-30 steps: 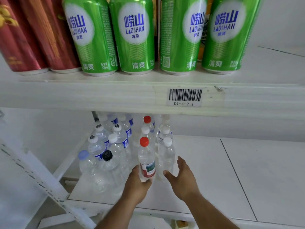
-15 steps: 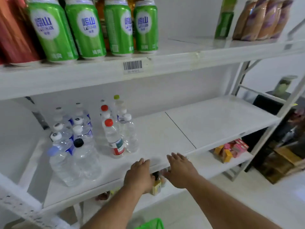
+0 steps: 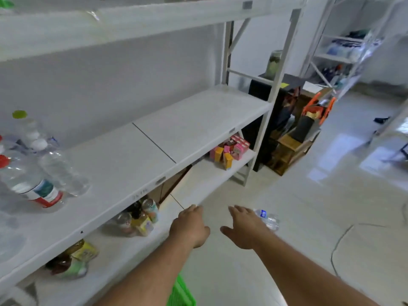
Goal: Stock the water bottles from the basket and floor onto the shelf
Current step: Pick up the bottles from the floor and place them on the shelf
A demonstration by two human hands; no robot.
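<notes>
White tile floor (image 3: 309, 217) and a white shelf (image 3: 123, 164) fill my view, with a storage rack (image 3: 344, 54) further back in the room. Half a second ago my hands were at the shelf's front edge beside the red-capped bottle (image 3: 28, 180) just set down; now the view has swung right and down, and both hands hang out over the floor. I read that as one placement finished and the next pickup starting.

My left hand (image 3: 191, 226) holds nothing, its fingers loosely curled. My right hand (image 3: 245, 228) is spread, fingers straight, reaching forward with nothing in its grip.

Just past the right fingertips a water bottle (image 3: 268, 219) lies on its side on the floor. Its long axis runs roughly left to right in the frame, sloping down to the right. Blur keeps me from telling which end has the cap, though the blue label sits toward the left end. A corner of the green basket (image 3: 181, 292) shows at the bottom edge, under my left forearm. Stocked bottles stand grouped at the shelf's left end, and much of the shelf to their right is bare.
</notes>
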